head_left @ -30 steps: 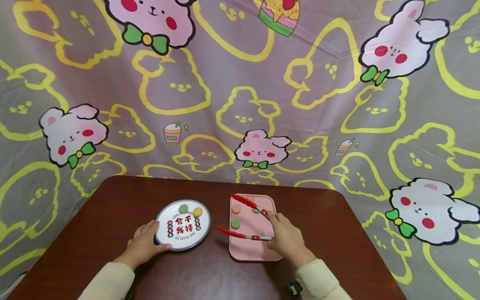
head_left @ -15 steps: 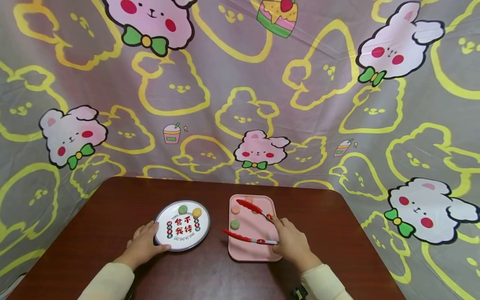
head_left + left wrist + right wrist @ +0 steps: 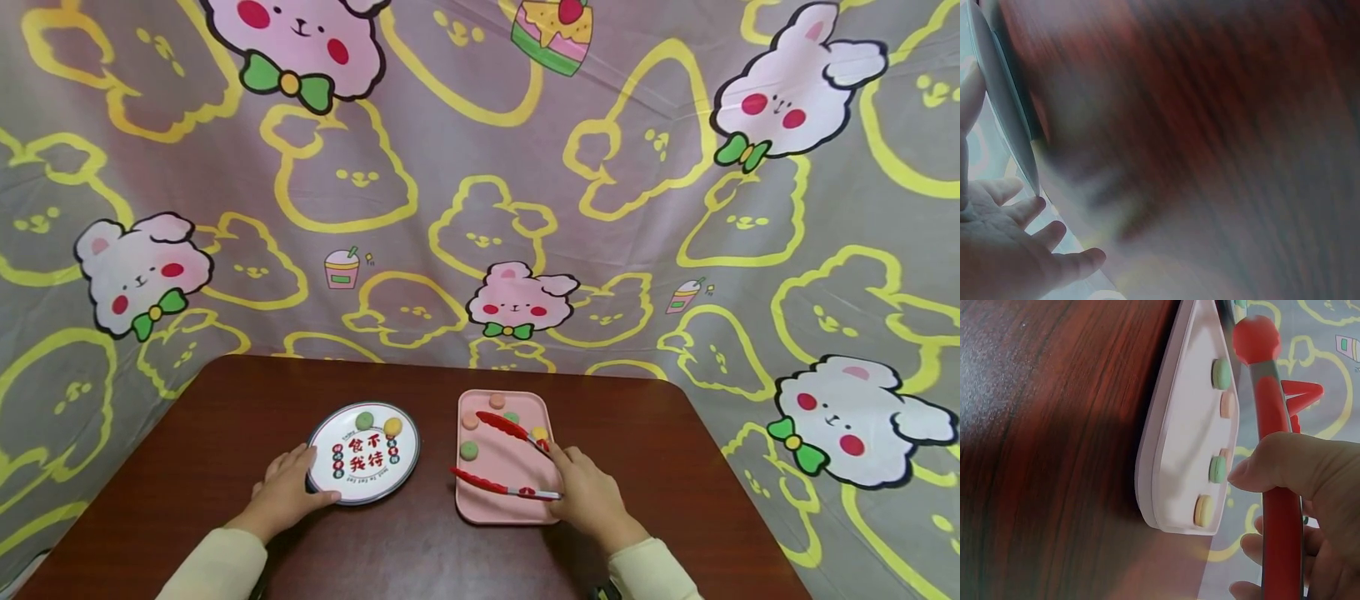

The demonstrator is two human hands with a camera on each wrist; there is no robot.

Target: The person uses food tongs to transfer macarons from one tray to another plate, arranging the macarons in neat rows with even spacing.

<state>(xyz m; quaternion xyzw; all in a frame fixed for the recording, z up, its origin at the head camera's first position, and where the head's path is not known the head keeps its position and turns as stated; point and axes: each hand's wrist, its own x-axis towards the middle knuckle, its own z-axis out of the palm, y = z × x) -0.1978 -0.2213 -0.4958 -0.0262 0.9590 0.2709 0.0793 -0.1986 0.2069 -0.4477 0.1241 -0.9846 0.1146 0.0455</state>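
Note:
My left hand (image 3: 283, 492) rests against the left rim of a round white plate (image 3: 326, 454) printed with red characters, thumb on the near rim, fingers spread loosely. On the plate lie a green macaron (image 3: 364, 421) and a yellow macaron (image 3: 393, 427). My right hand (image 3: 592, 496) grips red-tipped metal tongs (image 3: 498, 484), arms spread, over a pink tray (image 3: 498, 510). Nothing sits between the tong tips. Several macarons lie on the tray, among them a green one (image 3: 468, 451), a pinkish-orange one (image 3: 470, 420) and a yellow one (image 3: 1204, 510).
The plate and tray stand apart on a dark reddish-brown wooden table (image 3: 420, 550). A grey cloth (image 3: 630, 200) with cartoon animals hangs behind and at both sides. A small dark object (image 3: 603, 591) shows beneath the right sleeve.
My right hand has moved slightly right and nearer to me with the tongs, uncovering macarons at the tray's far end. The left hand and plate stay put.

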